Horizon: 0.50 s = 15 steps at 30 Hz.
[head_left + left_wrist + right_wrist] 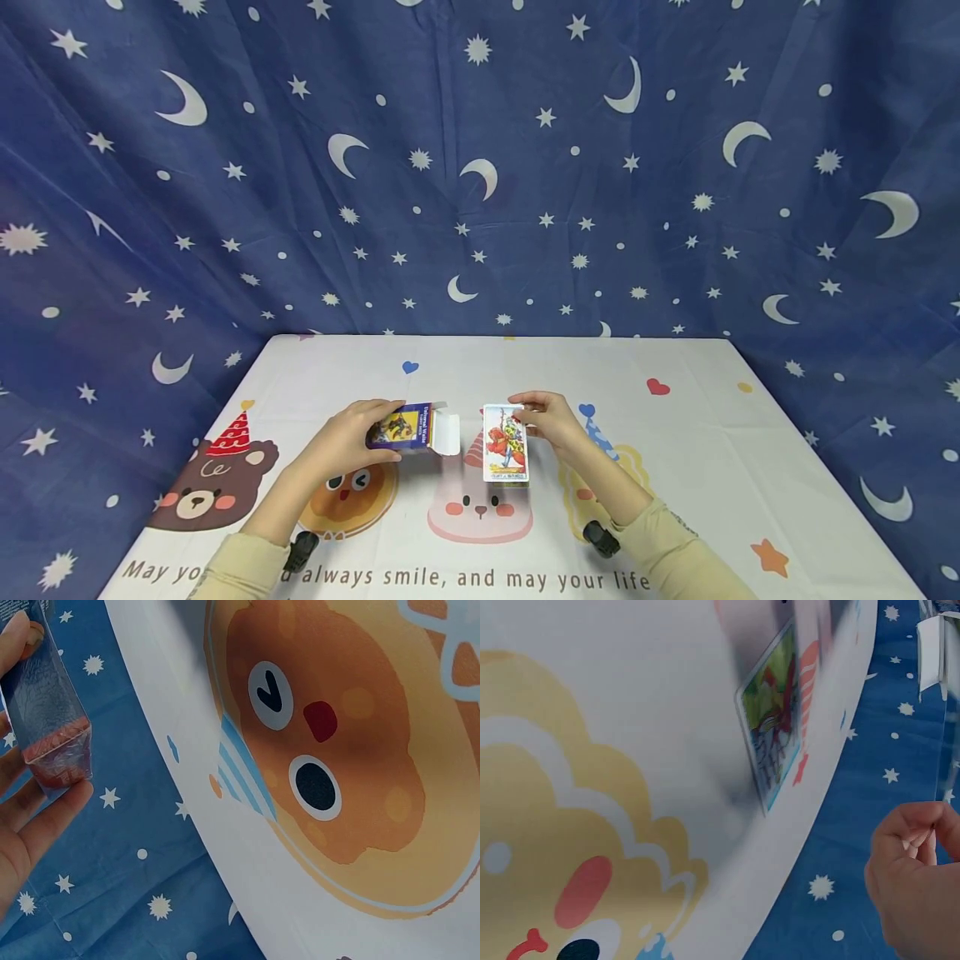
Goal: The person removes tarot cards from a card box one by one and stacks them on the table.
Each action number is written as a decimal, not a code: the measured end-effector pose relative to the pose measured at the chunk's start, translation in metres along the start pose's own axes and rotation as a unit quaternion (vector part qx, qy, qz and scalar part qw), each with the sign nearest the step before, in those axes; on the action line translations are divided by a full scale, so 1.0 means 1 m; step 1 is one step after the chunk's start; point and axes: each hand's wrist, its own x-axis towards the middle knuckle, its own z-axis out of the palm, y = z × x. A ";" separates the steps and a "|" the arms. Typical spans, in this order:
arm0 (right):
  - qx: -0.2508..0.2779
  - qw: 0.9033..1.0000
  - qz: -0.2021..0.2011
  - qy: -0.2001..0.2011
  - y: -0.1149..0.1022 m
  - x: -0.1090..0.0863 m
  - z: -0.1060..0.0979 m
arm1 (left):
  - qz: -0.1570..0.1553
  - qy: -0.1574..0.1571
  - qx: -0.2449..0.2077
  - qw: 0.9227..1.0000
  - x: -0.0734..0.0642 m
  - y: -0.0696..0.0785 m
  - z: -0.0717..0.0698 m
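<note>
My left hand (pixel 343 440) grips a blue-and-yellow tarot card box (pixel 401 427) by its left end, thumb below and fingers above. The box's white end flap (pixel 447 434) stands open toward the right. In the left wrist view the fingers curl round the box (pixel 56 712), whose side looks glossy with a reddish end. To the right, my right hand (pixel 558 423) pinches a tarot card (pixel 505 442) at its upper right edge, picture side up. Beneath it, the right wrist view shows another picture card (pixel 772 720) close over the cloth, mostly covered in the head view.
A white cloth (pixel 570 367) printed with cartoon animals and lettering covers the table. Behind and beside it hangs a blue curtain (pixel 480 208) with moons and stars. Black wrist straps (pixel 602 539) sit at both wrists.
</note>
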 end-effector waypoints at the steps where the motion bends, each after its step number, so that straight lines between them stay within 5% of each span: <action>1: 0.000 1.000 0.000 -0.001 0.001 0.000 -0.001 | 0.000 0.000 0.000 1.000 0.000 0.000 0.000; 15: -0.095 0.995 -0.004 0.032 0.010 0.008 -0.009 | 0.003 0.002 -0.005 1.000 0.000 0.001 0.000</action>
